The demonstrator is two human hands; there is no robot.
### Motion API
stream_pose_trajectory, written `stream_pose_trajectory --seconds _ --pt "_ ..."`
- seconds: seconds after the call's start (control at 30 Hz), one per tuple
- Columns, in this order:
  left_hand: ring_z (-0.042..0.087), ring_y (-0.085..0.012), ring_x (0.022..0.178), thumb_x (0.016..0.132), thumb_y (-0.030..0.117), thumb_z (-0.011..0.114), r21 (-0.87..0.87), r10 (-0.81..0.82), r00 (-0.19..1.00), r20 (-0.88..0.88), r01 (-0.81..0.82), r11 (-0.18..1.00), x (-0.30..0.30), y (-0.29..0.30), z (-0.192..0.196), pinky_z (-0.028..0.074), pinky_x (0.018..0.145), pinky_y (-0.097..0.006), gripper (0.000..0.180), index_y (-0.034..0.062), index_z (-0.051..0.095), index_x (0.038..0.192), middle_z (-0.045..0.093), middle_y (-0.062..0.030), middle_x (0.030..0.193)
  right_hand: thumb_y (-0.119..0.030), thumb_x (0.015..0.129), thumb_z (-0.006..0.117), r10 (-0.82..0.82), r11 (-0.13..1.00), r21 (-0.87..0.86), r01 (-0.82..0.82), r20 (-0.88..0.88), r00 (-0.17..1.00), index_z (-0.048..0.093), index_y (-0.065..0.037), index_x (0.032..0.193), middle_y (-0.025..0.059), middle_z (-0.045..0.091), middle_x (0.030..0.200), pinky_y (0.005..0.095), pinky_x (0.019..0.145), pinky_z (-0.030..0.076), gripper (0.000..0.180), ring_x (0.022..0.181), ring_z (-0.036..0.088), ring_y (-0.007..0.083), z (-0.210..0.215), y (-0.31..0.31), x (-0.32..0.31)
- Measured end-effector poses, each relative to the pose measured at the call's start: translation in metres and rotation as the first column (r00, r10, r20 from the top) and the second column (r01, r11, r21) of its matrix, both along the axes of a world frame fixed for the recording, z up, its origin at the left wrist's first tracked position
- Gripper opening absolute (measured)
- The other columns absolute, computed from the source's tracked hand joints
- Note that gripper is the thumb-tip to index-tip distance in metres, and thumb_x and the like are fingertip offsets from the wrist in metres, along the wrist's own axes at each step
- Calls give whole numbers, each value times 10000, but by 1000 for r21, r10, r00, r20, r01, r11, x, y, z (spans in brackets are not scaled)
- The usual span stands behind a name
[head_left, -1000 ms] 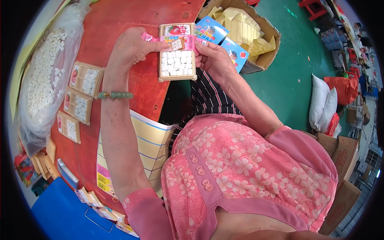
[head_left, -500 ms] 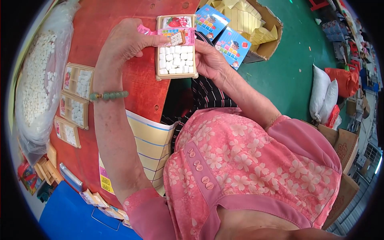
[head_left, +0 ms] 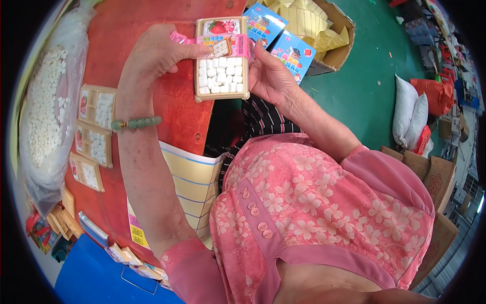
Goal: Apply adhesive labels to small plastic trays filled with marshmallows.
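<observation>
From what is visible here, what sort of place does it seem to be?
Probably a small workshop or factory: a big plastic bag of white pieces lies beside three pale trays on a red table, and stuffed sacks rest on the green floor.

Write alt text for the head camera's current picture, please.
A person's left hand and right hand hold a tray of white pieces, a pink band across it, at the edge of a red table. To the left lie three similar trays and a clear bag of white pieces.
</observation>
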State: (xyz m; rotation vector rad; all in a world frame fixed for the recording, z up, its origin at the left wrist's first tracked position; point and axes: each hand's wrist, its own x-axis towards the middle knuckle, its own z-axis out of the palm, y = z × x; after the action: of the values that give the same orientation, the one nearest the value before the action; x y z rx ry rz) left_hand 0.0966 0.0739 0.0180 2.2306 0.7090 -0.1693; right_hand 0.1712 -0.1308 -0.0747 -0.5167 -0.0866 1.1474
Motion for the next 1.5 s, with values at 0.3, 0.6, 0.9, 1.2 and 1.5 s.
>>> stream_pose_trajectory --seconds 0.3,0.6,0.9,1.2,1.5 --pt "522 -119 467 632 264 814 -105 56 997 45 -51 993 17 -21 4 399 391 -277 370 1 571 723 605 -72 621 -244 854 641 -100 993 46 109 -164 981 521 -33 1195 82 614 1141 365 948 454 418 1053 597 200 19 -9 -16" --pt "564 -146 516 646 242 807 -23 -12 999 36 13 1000 10 -29 16 459 391 -282 396 -56 576 767 622 -120 688 -194 824 690 -267 961 -115 250 -174 948 583 -49 1036 69 657 938 303 740 543 278 844 658 172 38 2 -25" --pt "551 -151 509 622 227 828 -56 35 991 126 -28 998 1 -21 8 457 359 -275 402 -57 574 750 614 -124 689 -199 785 723 -327 922 -231 310 -42 944 616 -23 1007 63 667 910 274 710 528 302 779 652 144 44 7 -27" --pt "540 -118 499 651 218 816 -132 65 972 224 -36 991 -6 -19 -6 420 360 -242 354 -21 581 763 614 -85 678 -163 788 692 -365 917 -157 367 43 930 598 -16 973 66 652 855 281 667 522 254 731 642 142 51 0 -25" --pt "573 -86 542 797 198 714 -484 75 978 194 29 874 -12 -20 0 423 433 -181 258 16 558 893 642 -69 750 -166 795 694 -338 941 -1 338 45 940 608 -9 968 77 661 860 283 671 526 249 740 648 148 63 -10 -21"
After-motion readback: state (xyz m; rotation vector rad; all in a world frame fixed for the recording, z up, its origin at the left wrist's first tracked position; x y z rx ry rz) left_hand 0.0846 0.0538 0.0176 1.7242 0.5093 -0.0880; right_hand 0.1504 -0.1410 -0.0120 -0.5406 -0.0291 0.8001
